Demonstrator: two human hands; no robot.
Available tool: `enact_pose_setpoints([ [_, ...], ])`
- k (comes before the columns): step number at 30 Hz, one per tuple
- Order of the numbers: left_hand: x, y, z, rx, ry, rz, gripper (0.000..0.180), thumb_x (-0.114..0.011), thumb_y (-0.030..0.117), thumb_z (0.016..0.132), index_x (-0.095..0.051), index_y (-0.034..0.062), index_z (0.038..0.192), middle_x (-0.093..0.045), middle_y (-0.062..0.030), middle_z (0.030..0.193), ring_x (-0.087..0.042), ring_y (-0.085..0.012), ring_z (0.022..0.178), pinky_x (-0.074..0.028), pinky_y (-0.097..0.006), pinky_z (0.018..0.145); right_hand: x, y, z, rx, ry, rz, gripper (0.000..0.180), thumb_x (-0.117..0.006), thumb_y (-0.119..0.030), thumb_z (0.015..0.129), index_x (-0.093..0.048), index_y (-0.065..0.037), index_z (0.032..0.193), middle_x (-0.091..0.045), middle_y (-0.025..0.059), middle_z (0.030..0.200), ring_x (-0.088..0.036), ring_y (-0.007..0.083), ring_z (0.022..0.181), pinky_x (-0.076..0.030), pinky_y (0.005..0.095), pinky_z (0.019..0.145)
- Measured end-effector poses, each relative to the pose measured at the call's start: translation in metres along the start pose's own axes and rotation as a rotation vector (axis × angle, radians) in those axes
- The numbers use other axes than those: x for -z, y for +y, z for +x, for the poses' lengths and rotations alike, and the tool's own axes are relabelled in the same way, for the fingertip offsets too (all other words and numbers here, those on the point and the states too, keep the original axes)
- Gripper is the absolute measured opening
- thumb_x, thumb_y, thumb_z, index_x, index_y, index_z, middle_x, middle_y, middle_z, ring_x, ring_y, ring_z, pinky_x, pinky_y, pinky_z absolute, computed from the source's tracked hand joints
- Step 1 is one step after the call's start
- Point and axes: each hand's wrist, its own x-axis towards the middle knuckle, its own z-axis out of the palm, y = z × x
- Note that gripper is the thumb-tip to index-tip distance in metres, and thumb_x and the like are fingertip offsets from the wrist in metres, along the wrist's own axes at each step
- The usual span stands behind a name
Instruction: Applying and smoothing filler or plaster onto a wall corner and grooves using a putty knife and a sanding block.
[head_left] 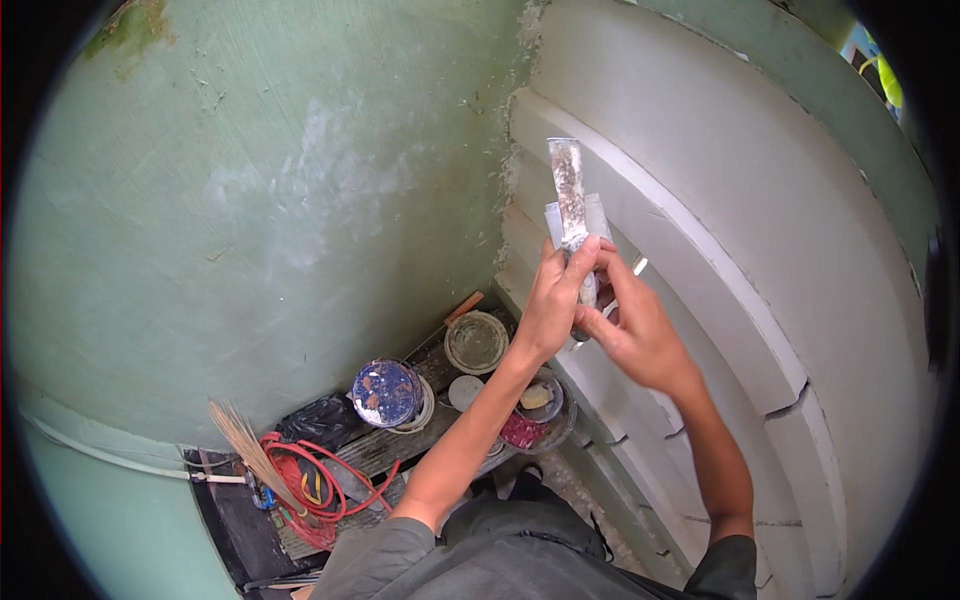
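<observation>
Taking clock directions from the middle of the view, a straw broom [243, 435] and black bag [325, 420] lie at 8 o'clock. A paint-stained blue bucket [386, 393] sits between 7 and 8, a round grey bucket [476, 342] at 6, and a clear tub [563, 420] at 5. The left hand [552, 305], at 3, grips a narrow scraper [568, 185] whose blade stands at 1, pointing to 12. A wider blade [598, 217] shows behind. The right hand [645, 335], also at 3, curls by the handle; I cannot tell exactly what it grips. The pale stepped wall [720, 240] fills 1 to 5.
</observation>
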Motion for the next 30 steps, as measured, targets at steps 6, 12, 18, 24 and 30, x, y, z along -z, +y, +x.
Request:
enact_pose_setpoints([
  [6, 0.025, -0.004, 0.018, -0.018, -0.173, -0.327, 0.054, -0.045, 0.044, 0.112, -0.061, -0.0015, 0.135, -0.054, -0.0149, 0.134, -0.059, -0.0241, 0.121, -0.045, -0.037, 0.109, 0.037, 0.002, 0.018, -0.21, 0.138, 0.174, 0.046, -0.052, -0.025, 0.083, -0.051, 0.001, 0.121, -0.051, 0.0108, 0.082, -0.05, 0.0226, 0.073, -0.043, 0.0389, 0.066],
  [12, 0.038, 0.015, 0.083, -0.492, 0.162, 0.502, 0.068, -0.065, 0.007, 0.098, -0.035, -0.0001, 0.159, -0.05, -0.0209, 0.153, -0.054, -0.0341, 0.138, -0.041, -0.045, 0.119, 0.09, -0.01, 0.005, 0.039, 0.415, -0.344, 0.048, -0.046, -0.019, 0.076, -0.051, 0.001, 0.119, -0.05, 0.0188, 0.081, -0.05, 0.0299, 0.073, -0.047, 0.0409, 0.074],
  [18, 0.014, 0.04, 0.195, -0.607, 0.064, 0.577, 0.094, -0.068, 0.013, 0.093, -0.011, -0.0047, 0.165, -0.036, -0.031, 0.163, -0.04, -0.0389, 0.151, -0.032, -0.044, 0.125, 0.111, 0.018, -0.008, 0.114, 0.265, -0.381, 0.052, -0.046, -0.01, 0.072, -0.05, 0.001, 0.123, -0.053, 0.0222, 0.089, -0.052, 0.0344, 0.078, -0.048, 0.0408, 0.078],
  [24, -0.03, 0.033, 0.236, -0.688, 0.192, 0.602, 0.068, -0.068, 0.029, 0.098, -0.037, -0.0068, 0.147, -0.052, -0.0297, 0.137, -0.053, -0.0464, 0.127, -0.043, -0.05, 0.109, 0.114, 0.019, -0.009, 0.034, 0.241, -0.31, 0.051, -0.046, -0.009, 0.072, -0.05, 0.0, 0.122, -0.052, 0.0202, 0.087, -0.051, 0.0319, 0.076, -0.047, 0.0399, 0.076],
  [30, -0.035, 0.026, 0.252, -1.059, 0.316, 0.715, 0.053, -0.065, 0.043, 0.105, -0.052, -0.0042, 0.126, -0.06, -0.0258, 0.114, -0.061, -0.0464, 0.103, -0.049, -0.053, 0.085, 0.118, 0.017, -0.01, -0.012, 0.236, -0.25, 0.05, -0.047, -0.011, 0.071, -0.05, 0.0, 0.12, -0.051, 0.0174, 0.085, -0.049, 0.0283, 0.073, -0.046, 0.0372, 0.073],
])
